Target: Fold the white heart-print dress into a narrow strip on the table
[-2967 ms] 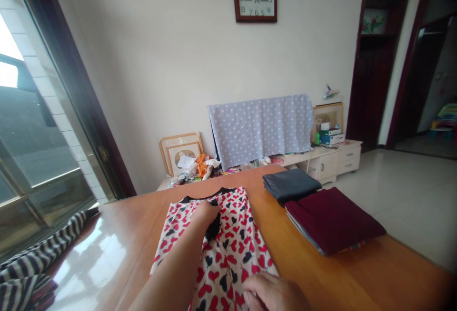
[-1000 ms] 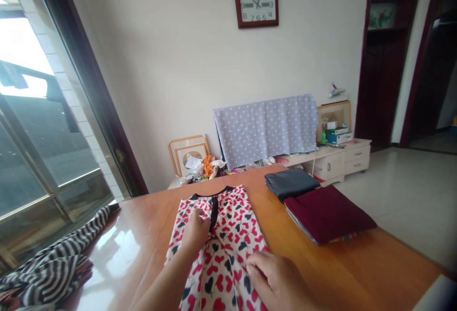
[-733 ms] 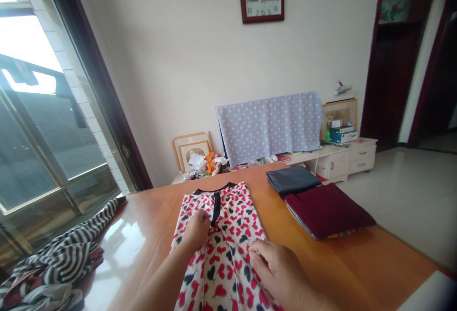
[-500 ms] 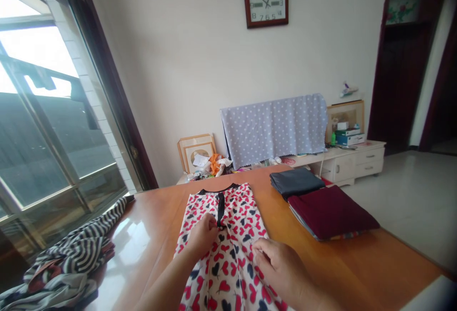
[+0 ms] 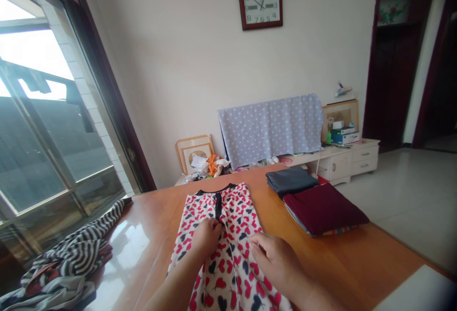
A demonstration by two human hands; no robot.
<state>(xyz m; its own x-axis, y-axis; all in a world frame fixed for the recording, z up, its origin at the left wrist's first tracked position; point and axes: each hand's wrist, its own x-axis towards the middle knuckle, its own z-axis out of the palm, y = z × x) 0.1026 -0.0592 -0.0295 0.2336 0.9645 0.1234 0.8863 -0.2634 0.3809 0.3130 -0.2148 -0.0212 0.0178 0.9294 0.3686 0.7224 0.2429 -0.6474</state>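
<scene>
A white shirt [image 5: 224, 254] printed with red and black hearts lies face up on the table, its black-trimmed neckline at the far end. A black placket [image 5: 218, 205] runs down from the neck. My left hand [image 5: 207, 237] is closed at the placket's lower end, fingertips pinching the cloth there. Over the shirt's right side, my right hand [image 5: 269, 254] has its thumb and fingers curled together on the fabric. The shirt's near end runs out of view between my forearms.
Folded maroon cloth [image 5: 324, 208] and folded dark grey cloth [image 5: 292, 181] lie to the right on the wooden table [image 5: 160, 225]. Crumpled striped clothes [image 5: 82, 249] sit at the left by the window. Behind the table is a low white cabinet [image 5: 364, 159].
The view has shifted slightly. My left hand has come a little nearer and now covers the placket's lower tip. My right hand stays at the shirt's right side.
</scene>
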